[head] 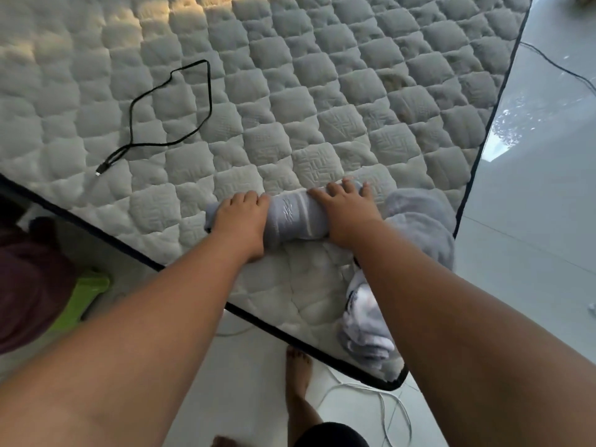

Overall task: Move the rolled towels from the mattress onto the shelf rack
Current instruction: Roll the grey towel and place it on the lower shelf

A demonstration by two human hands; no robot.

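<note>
A grey rolled towel point(292, 217) with pale stripes lies on the quilted mattress point(290, 91) near its front corner. My left hand point(242, 221) presses on the roll's left end and my right hand point(346, 211) on its right end, fingers curled over the top. To the right lies a loose grey towel point(419, 217). A white and grey patterned towel point(364, 321) is bunched at the mattress corner, partly hidden by my right forearm. No shelf rack is in view.
A black cable point(180, 104) lies looped on the mattress to the left. White cables point(383, 401) trail on the tiled floor by my bare foot point(298, 372). A green object point(87, 295) and dark red fabric point(29, 285) sit at the left edge.
</note>
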